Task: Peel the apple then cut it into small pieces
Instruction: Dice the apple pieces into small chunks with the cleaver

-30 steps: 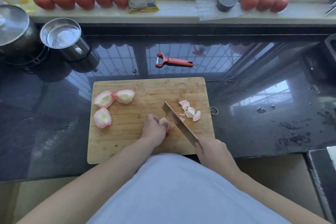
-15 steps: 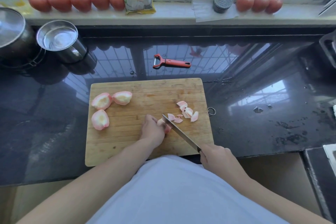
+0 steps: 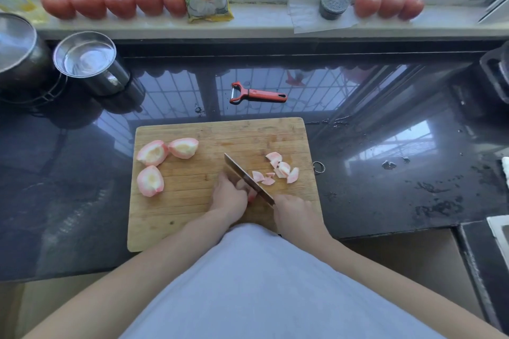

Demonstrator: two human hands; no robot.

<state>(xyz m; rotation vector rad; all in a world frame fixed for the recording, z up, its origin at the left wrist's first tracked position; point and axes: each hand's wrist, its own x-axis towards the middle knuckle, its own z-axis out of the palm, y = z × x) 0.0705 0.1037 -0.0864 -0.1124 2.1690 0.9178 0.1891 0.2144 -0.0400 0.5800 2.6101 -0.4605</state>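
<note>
The left hand point(image 3: 230, 195) curls its fingers over a small pale-pink apple wedge point(image 3: 251, 195), pinning it to a rectangular wooden cutting board point(image 3: 192, 209). The wedge peeks out just beyond the fingertips, against the flat steel knife point(image 3: 248, 177), whose handle the right hand point(image 3: 296, 215) grips. Small cut pieces point(image 3: 278, 169) lie on the board right of the blade; three smooth peeled quarters point(image 3: 162, 159) sit at its left. Behind the board, a red peeler point(image 3: 257, 93) lies on the glossy black counter point(image 3: 385, 146)
</note>
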